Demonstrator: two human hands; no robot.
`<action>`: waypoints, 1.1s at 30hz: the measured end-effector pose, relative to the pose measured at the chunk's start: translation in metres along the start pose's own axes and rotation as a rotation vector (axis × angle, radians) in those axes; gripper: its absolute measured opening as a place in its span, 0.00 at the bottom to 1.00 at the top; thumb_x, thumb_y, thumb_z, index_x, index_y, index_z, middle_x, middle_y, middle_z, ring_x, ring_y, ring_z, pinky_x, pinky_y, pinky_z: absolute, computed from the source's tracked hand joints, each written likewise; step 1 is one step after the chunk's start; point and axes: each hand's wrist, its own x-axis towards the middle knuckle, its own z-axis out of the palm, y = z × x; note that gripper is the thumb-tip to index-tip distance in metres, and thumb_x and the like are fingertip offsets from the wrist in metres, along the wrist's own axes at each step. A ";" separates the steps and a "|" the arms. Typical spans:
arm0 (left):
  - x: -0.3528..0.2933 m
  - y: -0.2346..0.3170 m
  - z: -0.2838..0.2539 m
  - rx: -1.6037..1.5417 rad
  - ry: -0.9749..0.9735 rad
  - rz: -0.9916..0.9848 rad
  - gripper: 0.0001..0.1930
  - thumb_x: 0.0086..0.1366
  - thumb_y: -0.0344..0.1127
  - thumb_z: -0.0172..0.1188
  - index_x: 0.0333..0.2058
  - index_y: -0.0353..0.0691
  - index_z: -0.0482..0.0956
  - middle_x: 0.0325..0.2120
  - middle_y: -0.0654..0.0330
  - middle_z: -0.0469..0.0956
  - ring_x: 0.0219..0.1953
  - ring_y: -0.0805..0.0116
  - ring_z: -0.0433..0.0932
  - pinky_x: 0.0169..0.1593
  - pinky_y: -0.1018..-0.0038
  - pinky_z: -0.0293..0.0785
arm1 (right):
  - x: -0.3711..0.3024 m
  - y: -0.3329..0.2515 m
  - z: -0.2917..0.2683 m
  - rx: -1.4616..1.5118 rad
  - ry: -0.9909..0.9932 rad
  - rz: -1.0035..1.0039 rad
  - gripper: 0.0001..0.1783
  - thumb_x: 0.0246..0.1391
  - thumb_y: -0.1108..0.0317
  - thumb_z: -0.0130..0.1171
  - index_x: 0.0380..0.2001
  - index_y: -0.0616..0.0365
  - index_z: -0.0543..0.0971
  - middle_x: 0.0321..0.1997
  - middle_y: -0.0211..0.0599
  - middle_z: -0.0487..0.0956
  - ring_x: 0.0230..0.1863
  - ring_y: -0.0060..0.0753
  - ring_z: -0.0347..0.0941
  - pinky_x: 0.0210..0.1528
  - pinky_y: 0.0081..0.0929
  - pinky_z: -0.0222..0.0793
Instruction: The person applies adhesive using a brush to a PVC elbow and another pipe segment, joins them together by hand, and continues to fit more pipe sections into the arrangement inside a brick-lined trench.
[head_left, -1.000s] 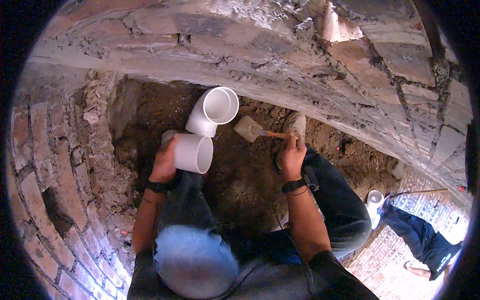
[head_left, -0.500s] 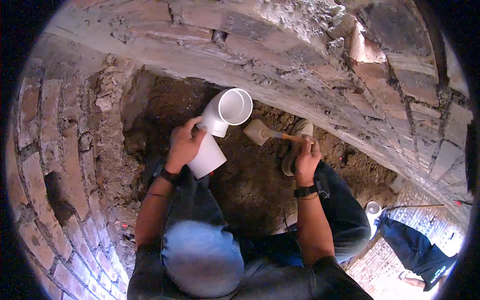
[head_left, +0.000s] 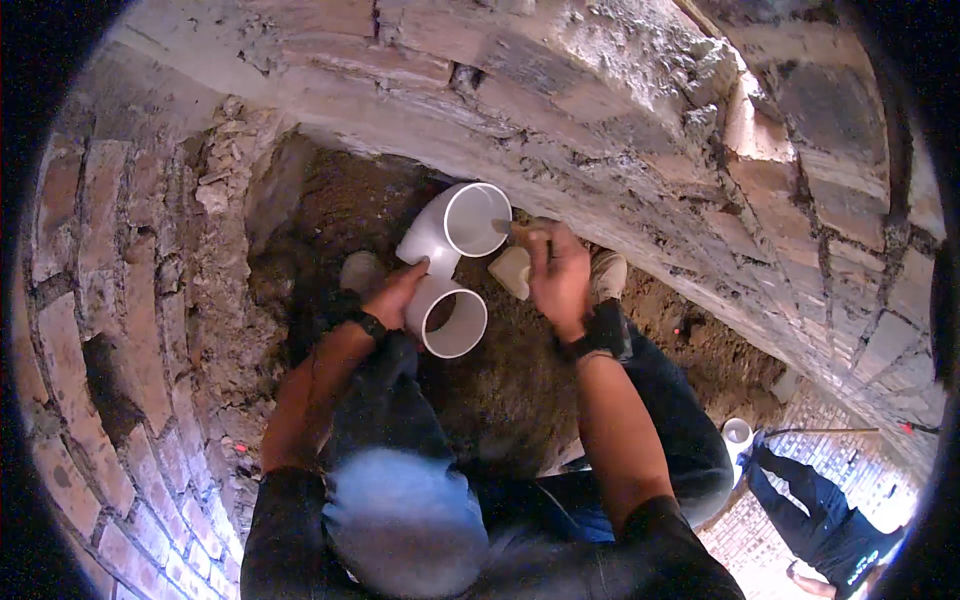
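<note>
A white plastic pipe elbow sits upper centre, its round mouth turned up toward me. Joined to its lower side is a short white pipe, its open end facing me. My left hand is closed round this pipe from the left. My right hand pinches a small brush by its handle, most of which the fingers hide. The brush's tip is at the right rim of the elbow's mouth. Below the brush, beside my right hand, stands a small pale container; its contents cannot be made out.
Brick walls rise on the left and along the far right side. Dark soil lies between my legs. At lower right another person in dark clothes is near a white pipe fitting and a long thin rod.
The brush in my right hand has moved from the pale container up and left to the elbow's mouth. My left hand has turned the pipe so its open end now faces me.
</note>
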 end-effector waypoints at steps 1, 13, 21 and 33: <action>0.003 -0.002 -0.004 -0.092 -0.055 0.030 0.25 0.71 0.56 0.52 0.50 0.40 0.76 0.43 0.58 0.80 0.42 0.64 0.78 0.50 0.64 0.73 | 0.003 0.000 0.004 -0.167 -0.114 -0.141 0.09 0.63 0.68 0.52 0.42 0.60 0.78 0.42 0.53 0.80 0.44 0.59 0.76 0.45 0.41 0.73; 0.001 0.006 0.024 0.169 0.130 0.213 0.26 0.71 0.55 0.52 0.50 0.35 0.76 0.44 0.57 0.79 0.42 0.66 0.76 0.48 0.62 0.73 | -0.003 -0.012 0.024 0.171 0.028 0.016 0.13 0.62 0.71 0.56 0.48 0.62 0.77 0.36 0.52 0.80 0.37 0.54 0.77 0.43 0.39 0.73; -0.022 0.013 0.053 0.430 0.175 0.589 0.28 0.72 0.56 0.49 0.51 0.33 0.76 0.46 0.54 0.79 0.44 0.65 0.77 0.49 0.64 0.72 | -0.034 0.059 0.012 0.063 -0.022 0.017 0.15 0.57 0.74 0.56 0.48 0.63 0.77 0.38 0.56 0.79 0.40 0.61 0.76 0.42 0.46 0.74; -0.006 0.014 0.031 0.421 0.163 0.354 0.30 0.71 0.58 0.48 0.52 0.34 0.77 0.46 0.52 0.80 0.46 0.62 0.77 0.50 0.63 0.72 | 0.007 0.003 0.022 -0.209 -0.041 -0.139 0.13 0.57 0.75 0.57 0.46 0.63 0.78 0.38 0.52 0.80 0.38 0.56 0.78 0.39 0.42 0.75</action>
